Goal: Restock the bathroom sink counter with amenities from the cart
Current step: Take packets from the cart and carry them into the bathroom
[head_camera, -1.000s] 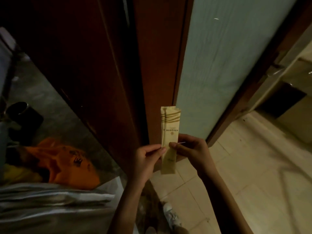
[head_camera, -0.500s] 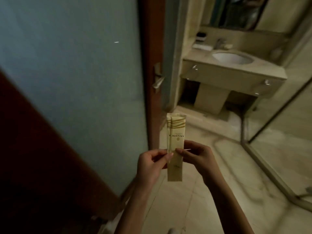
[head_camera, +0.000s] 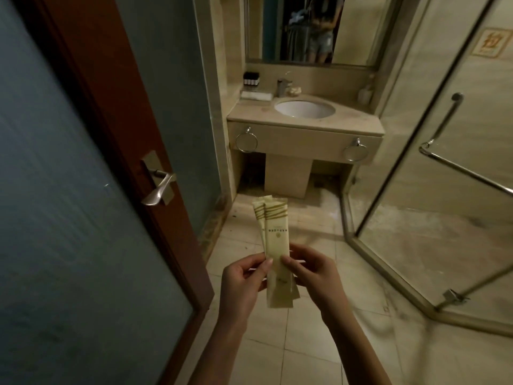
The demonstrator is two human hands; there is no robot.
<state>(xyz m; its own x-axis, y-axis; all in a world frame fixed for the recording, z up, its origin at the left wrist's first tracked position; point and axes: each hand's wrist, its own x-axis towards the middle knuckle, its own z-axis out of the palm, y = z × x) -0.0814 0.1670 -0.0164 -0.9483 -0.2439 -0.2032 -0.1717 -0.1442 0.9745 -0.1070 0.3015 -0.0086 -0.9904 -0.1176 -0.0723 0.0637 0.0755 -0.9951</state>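
Two long cream amenity packets [head_camera: 276, 234] with gold stripes stand upright in front of me, one fanned slightly behind the other. My left hand [head_camera: 244, 276] pinches them from the left and my right hand [head_camera: 313, 270] pinches them from the right, thumbs on the front packet. Ahead stands the beige sink counter [head_camera: 249, 113] with a white basin [head_camera: 304, 109] and a tap [head_camera: 282, 87]. On its back left sit dark small bottles [head_camera: 252, 78] and a white folded item [head_camera: 256, 95].
An open wooden door with frosted glass and a metal lever handle [head_camera: 159, 190] is at my left. A glass shower enclosure [head_camera: 433, 168] with a bar handle fills the right. Tiled floor lies between me and the counter. A mirror hangs above the sink.
The view has swung from the doorway and cart area into the bathroom, and the counter is nearer. The packets have fanned apart between my hands, showing two.
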